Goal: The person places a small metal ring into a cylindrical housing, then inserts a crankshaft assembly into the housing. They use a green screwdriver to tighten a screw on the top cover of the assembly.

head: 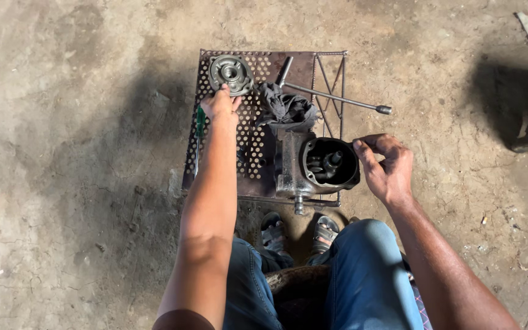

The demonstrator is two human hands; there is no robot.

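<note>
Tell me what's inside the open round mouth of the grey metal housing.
Inside the grey metal housing, dark gear-like parts and a short shaft show. Deeper down is shadowed and cannot be made out. The right hand touches its rim.

The scene is being viewed by a single head-worn camera, which is being aimed almost straight down from above the seated person's knees. The perforated metal plate (pixel 215 165) is being framed near the upper middle, its far edge toward the top. Bare dirt floor (pixel 74 153) is being taken in on every side, at arm's length.
</note>
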